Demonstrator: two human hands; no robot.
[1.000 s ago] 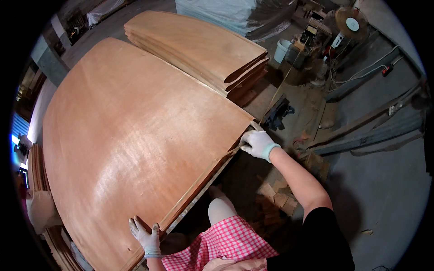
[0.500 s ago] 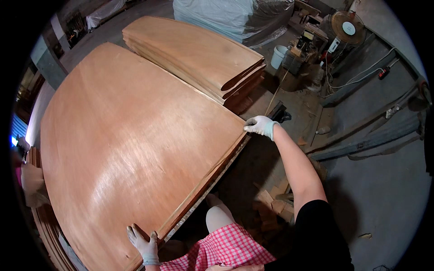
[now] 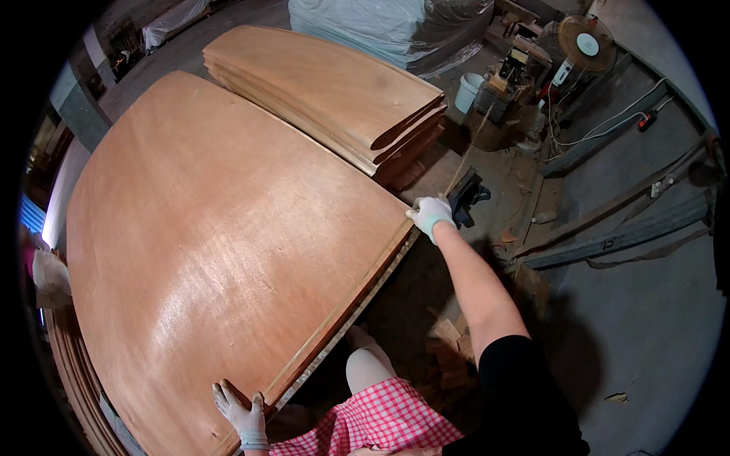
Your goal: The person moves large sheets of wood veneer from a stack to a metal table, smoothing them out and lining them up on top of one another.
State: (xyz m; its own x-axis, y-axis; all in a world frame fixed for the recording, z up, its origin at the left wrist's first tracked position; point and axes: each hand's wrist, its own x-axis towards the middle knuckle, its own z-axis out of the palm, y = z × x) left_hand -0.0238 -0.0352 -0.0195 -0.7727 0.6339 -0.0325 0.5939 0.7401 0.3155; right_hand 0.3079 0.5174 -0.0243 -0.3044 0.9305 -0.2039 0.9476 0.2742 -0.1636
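A large reddish-brown veneer sheet [image 3: 205, 251] lies on top of a thick stack of sheets in front of me. My right hand [image 3: 430, 213], in a white glove, grips the sheet's far right corner. My left hand [image 3: 239, 410], also gloved, holds the near edge of the same sheet by my body, fingers spread on its top. The sheet's right edge [image 3: 350, 311] shows several thin layers beneath it.
A second stack of veneer sheets [image 3: 327, 91] lies beyond. A black tool [image 3: 465, 199] sits on the floor by my right hand. A white bucket [image 3: 469, 93], a fan [image 3: 584, 44], cables, wood scraps and a plastic-wrapped bundle [image 3: 388, 26] stand at the back.
My right hand has travelled up and right along the sheet's edge to its far corner. My left hand has shifted slightly right along the near edge.
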